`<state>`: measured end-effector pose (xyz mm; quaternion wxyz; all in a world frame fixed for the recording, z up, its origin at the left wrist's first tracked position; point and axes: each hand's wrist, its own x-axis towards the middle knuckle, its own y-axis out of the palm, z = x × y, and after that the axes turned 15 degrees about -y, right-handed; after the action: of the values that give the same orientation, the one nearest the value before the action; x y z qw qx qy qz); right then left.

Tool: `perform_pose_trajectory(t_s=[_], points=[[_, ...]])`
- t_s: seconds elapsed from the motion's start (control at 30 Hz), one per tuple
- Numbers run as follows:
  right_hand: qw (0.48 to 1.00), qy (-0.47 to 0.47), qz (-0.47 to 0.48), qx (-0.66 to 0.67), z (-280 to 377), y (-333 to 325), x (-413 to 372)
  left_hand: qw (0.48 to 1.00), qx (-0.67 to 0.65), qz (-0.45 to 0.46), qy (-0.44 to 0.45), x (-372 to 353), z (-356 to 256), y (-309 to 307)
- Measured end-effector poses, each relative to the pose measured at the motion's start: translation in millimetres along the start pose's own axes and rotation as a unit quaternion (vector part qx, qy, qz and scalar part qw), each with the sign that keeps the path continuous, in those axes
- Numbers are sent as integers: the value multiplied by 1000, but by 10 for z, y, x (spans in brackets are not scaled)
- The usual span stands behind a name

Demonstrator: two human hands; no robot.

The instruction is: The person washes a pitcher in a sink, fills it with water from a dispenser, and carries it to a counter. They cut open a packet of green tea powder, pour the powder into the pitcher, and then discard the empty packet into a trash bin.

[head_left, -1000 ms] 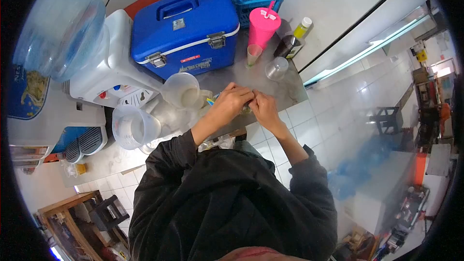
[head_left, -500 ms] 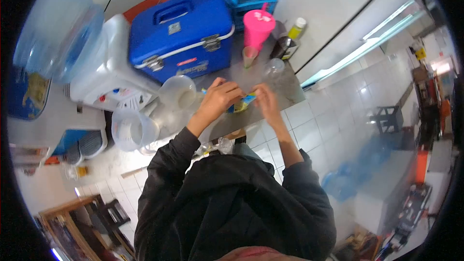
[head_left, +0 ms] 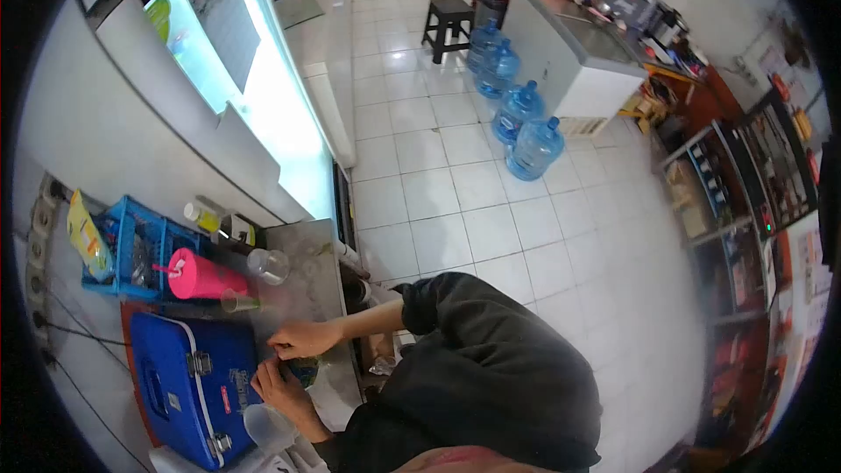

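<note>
My left hand (head_left: 285,394) and my right hand (head_left: 302,339) meet over the metal counter (head_left: 320,298). The fingers of both are bent in a pinch on a small shiny sachet (head_left: 307,371), coloured green, yellow and blue. It is partly covered by the hands, so its edges are hard to make out. Close beside my left hand stands a clear plastic tub (head_left: 270,429). A blue cooler box (head_left: 194,390) lies just past the fingers. Beyond my right hand are a small clear cup (head_left: 238,300) and a pink tumbler (head_left: 206,276) with a straw.
A clear jar (head_left: 268,266), dark bottle (head_left: 236,231) and blue basket (head_left: 140,250) line the counter's far end. A lit glass-door fridge (head_left: 263,105) stands past it. Several blue water jugs (head_left: 534,149) and a black stool (head_left: 448,26) are on the tiled floor.
My view has swung to the right, so the counter now lies at the lower left and more floor shows. Both hands stay together at the sachet.
</note>
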<state>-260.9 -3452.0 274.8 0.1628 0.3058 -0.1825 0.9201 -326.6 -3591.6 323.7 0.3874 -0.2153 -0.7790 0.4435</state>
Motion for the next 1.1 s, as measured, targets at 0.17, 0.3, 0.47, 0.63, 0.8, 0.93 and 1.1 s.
perform_pose_trajectory(t_s=[0.17,0.3,0.47,0.63,0.8,0.93,1.1], points=[[992,115,-60,0,161,58,-218,998,52,22,29,-21,53,-17],[996,50,-79,0,373,-43,-370,988,97,2,124,-18,-152,-168],[987,-42,-134,-76,778,-820,-499,961,62,27,269,314,-799,-174],[967,-91,-69,-228,1033,-2116,-1016,930,-22,122,347,653,-2048,202],[960,33,-82,-265,1184,-3211,-1754,855,-127,250,437,873,-3261,967],[954,112,-227,-162,1153,-4004,-2047,841,-118,264,457,1172,-4317,1310],[918,115,-343,-164,794,-5049,-2102,816,-124,249,507,1834,-5155,1935]])
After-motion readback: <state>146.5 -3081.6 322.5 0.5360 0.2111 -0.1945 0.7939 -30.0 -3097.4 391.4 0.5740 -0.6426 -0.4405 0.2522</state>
